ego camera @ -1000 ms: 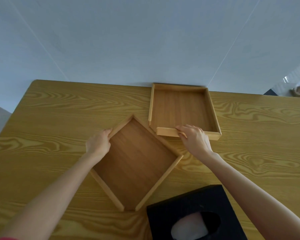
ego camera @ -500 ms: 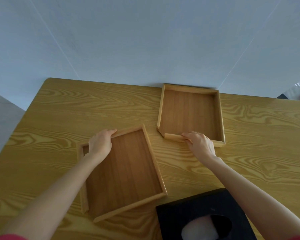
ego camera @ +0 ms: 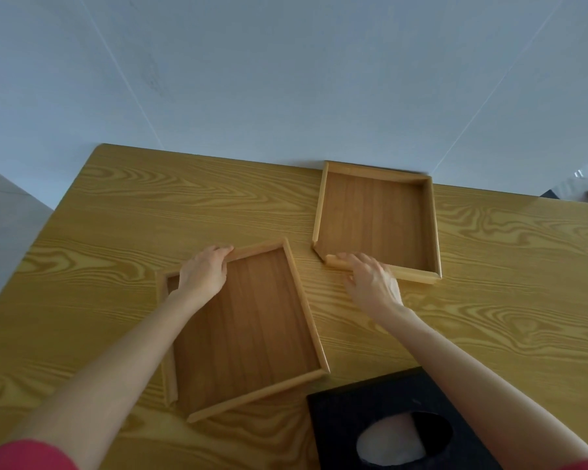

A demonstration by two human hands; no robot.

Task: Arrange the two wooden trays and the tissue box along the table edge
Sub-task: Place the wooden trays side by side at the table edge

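Observation:
Two shallow wooden trays lie on the wooden table (ego camera: 116, 215). The near tray (ego camera: 252, 327) sits in the middle, slightly skewed. My left hand (ego camera: 202, 273) grips its far rim near the far-left corner, fingers curled over the edge. The far tray (ego camera: 374, 218) lies against the table's far edge by the wall. My right hand (ego camera: 370, 279) rests flat on its near rim, fingers spread, not clasping it. A black tissue box (ego camera: 347, 422) with a white tissue in its oval opening stands at the near right, partly under my right forearm.
A pale grey wall runs directly behind the table's far edge. The table's left edge drops to a grey floor. Some small items show at the far right beyond the table. Bare tabletop lies to the left of the near tray and to the right of the far tray.
The near tray has turned from a diamond orientation to nearly square with the table, shifting left under my left hand. My right hand stays on the far tray's near rim.

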